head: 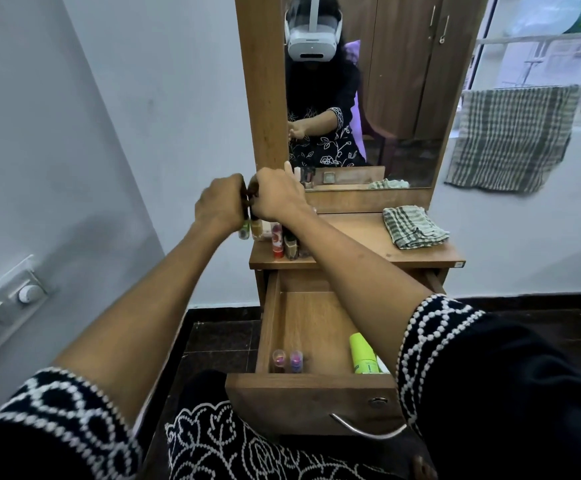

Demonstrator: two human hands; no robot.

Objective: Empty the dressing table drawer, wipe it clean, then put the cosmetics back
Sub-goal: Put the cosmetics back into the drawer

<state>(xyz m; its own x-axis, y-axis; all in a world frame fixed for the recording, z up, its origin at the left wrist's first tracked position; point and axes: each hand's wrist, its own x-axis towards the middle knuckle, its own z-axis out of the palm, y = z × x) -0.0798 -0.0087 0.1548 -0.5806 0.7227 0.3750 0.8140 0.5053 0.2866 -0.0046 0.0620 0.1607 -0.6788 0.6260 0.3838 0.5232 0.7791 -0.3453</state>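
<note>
The wooden drawer (271, 327) is pulled out below the dressing table top (351, 233). Inside it, two small bottles (286, 361) with pink and purple contents stand at the front left, and a green tube (361, 355) lies at the front right. Both hands are raised together over the table's left end. My left hand (218, 204) is closed around a small green bottle (244, 232). My right hand (277, 195) is closed around an amber bottle (256, 228). More cosmetics, among them a red tube (277, 242), stand in a cluster beneath my right wrist, partly hidden.
A folded checked cloth (413, 226) lies on the table's right side. The mirror (368, 98) rises behind the table. A checked towel (510, 136) hangs on a rail at the right. A switch panel (8, 303) is on the left wall. The drawer handle (365, 427) faces me.
</note>
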